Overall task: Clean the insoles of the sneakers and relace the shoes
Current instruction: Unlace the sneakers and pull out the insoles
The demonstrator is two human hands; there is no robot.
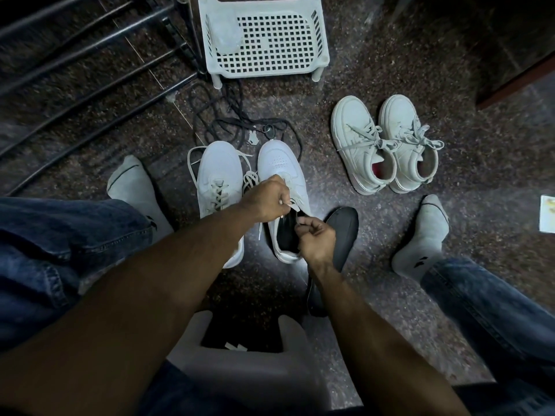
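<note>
While seated over the white sneaker (282,187) on the floor: left hand (267,201) curled, pinching the white lace (292,207); right hand (315,240) pinching its end (297,219). Soft, limp, light cord, probably best taken near the tip. Dark insole (342,229) just beside.

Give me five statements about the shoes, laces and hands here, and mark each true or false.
1. Both hands, left hand and right hand, pinch a lace over the right-side white sneaker. True.
2. The second pair of sneakers is unlaced. False: both are laced and tied.
3. A dark insole lies on the floor beside that sneaker. True.
4. The plastic basket holds a shoe. False: no shoe is in it.
5. Dark laces lie loose on the floor. True.
</note>
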